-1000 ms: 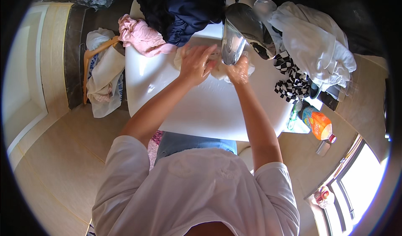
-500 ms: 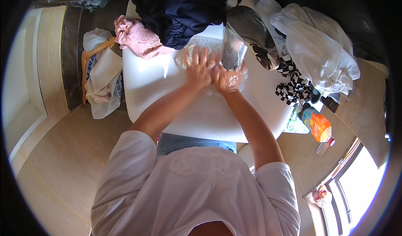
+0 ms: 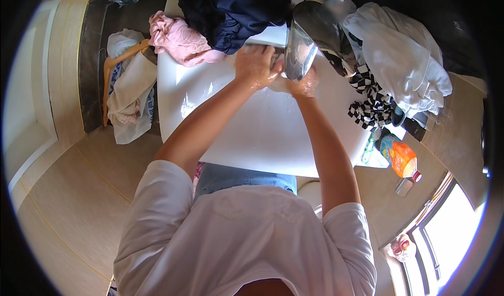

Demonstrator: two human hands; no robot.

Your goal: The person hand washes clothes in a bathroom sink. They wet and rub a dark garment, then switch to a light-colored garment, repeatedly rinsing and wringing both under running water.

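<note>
In the white sink (image 3: 252, 133), my left hand (image 3: 254, 65), wet and with a few suds on it, is closed with curled fingers on a pale wet cloth (image 3: 278, 84). Only a little of that cloth shows between my hands. My right hand (image 3: 303, 84) is beside it on the right, also wet. The chrome faucet (image 3: 301, 52) hangs over my right hand and hides its fingers, so their grip cannot be seen.
Dark blue clothing (image 3: 231, 15) and a pink garment (image 3: 181, 40) lie on the sink's far left rim. At right are a white garment (image 3: 399, 54), a black-and-white checkered cloth (image 3: 370, 107) and an orange bottle (image 3: 401, 157). A wooden hanger (image 3: 123, 54) and bag (image 3: 131, 130) hang left.
Both hands have lifted from flat pressing on the cloth. My left hand has moved farther away with its fingers curling, and my right has shifted right, behind the faucet. The view has shifted slightly.
</note>
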